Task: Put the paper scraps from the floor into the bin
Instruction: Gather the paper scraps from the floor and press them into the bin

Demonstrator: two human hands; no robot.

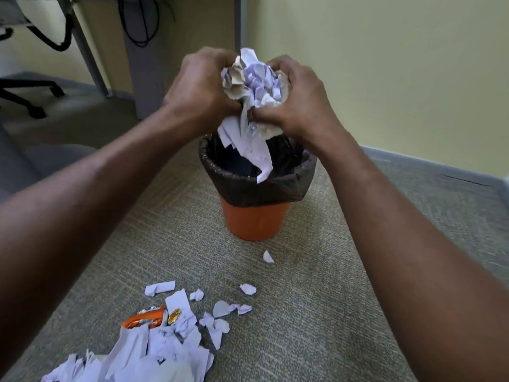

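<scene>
Both hands [202, 86] [301, 103] clasp crumpled scraps [254, 84] above bin [254, 219].

Fingertips of both hands buried in crumpled white-and-tan paper wad [253, 86], upper centre. Pile of torn white paper scraps [143, 357] cut by bottom edge, half covering orange foil wrapper [144, 319]. Black-lined orange bin [254, 216]: interior too dark to read

Crumpled white and tan paper scraps [252, 86], bunched in a wad directly above an orange bin [254, 219] with black liner, one strip dangling past its rim. More white scraps [165, 346] strewn on the carpet nearer the camera.
</scene>
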